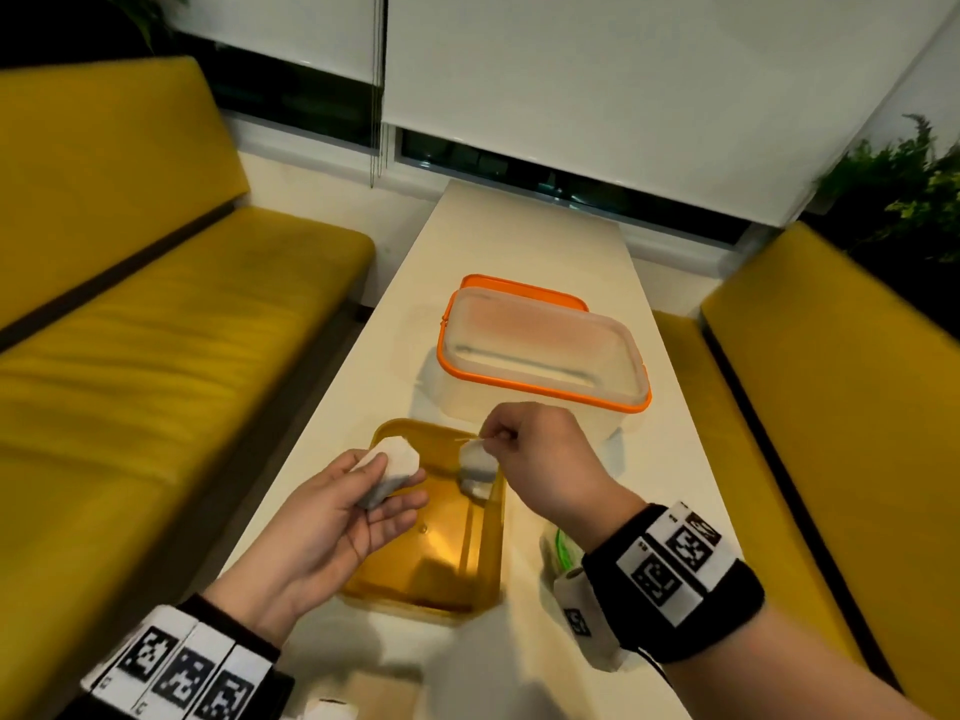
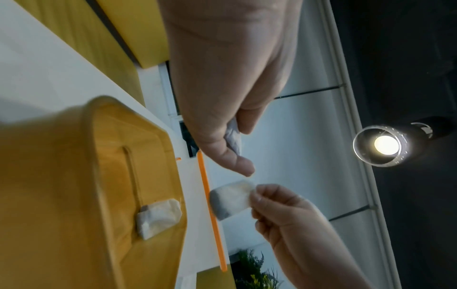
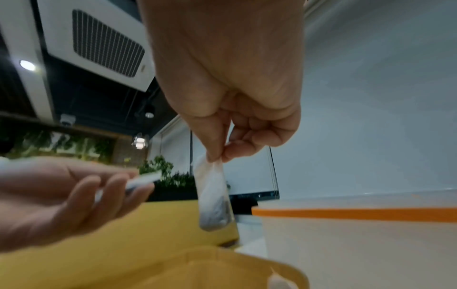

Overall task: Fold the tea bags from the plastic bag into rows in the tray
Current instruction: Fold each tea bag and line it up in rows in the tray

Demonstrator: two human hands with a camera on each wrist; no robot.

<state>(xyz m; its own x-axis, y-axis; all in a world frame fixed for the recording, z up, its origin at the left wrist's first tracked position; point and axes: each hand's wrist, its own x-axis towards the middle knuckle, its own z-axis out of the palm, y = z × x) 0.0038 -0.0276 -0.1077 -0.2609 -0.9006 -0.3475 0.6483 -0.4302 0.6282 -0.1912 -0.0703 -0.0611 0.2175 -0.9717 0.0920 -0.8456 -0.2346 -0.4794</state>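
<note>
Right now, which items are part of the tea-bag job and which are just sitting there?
In the job:
- yellow tray, one tea bag already in it
- tea bag in left hand
- tea bag pinched by right hand

Lying about:
- clear tub with orange rim
- yellow benches
- plant

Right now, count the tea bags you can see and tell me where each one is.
3. One tea bag lies in the left hand; a second hangs pinched by the right hand; a third lies in the yellow tray. More may be hidden elsewhere.
</note>
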